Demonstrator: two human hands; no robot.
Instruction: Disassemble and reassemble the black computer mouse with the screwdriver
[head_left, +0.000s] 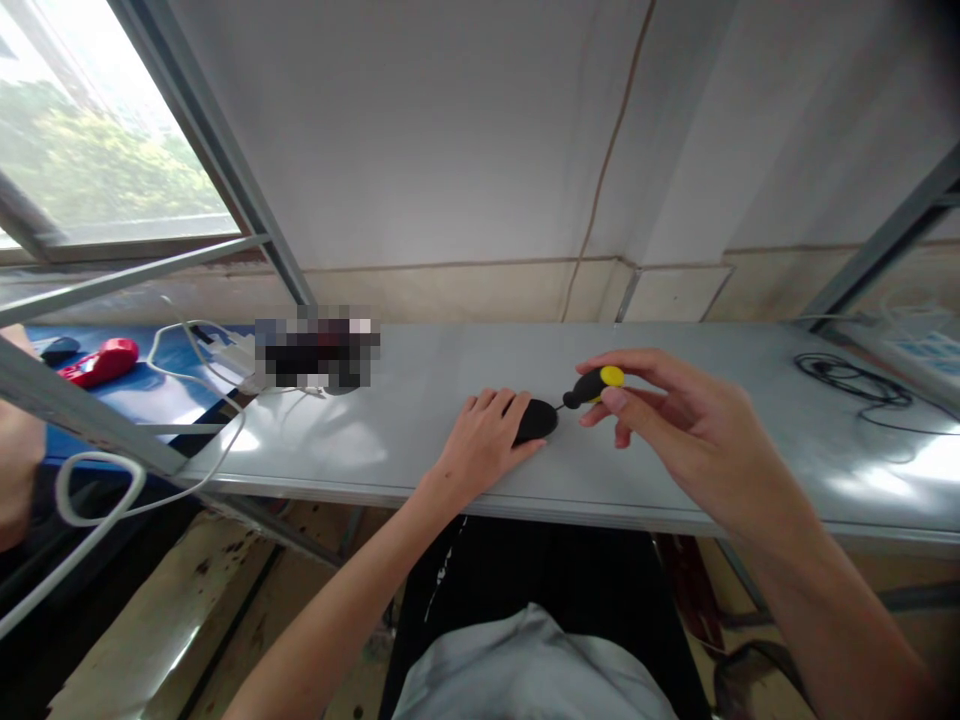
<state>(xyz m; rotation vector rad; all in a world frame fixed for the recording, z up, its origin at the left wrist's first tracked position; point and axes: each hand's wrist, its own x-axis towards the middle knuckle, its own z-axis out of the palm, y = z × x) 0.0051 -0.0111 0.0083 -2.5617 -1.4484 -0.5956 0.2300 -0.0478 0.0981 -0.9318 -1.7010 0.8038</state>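
The fingers (501, 402) of the left hand (484, 440) lie flat and close together on top of a small black oval plastic object (537, 419), pressing it against the pale grey metal workbench (420, 420) near the bench's near edge. The right hand (675, 420), just right of that object, pinches a short screwdriver with a black and yellow handle (595, 385) between thumb and fingertips, the other fingers curled loosely below. The screwdriver's thin shaft slants down and left, its tip meeting the right end of the black oval object.

Far to the right on the bench, a coil of thin black cable (847, 378) lies well apart from both hands. To the left, a thick white cable (97, 495) loops off the bench's left end and hangs below it. Farther left, on a blue surface (150, 395), rests a red plastic item (101, 361), with a small dark object (60, 349) just beyond it. A window (97, 160) fills the far left corner above.
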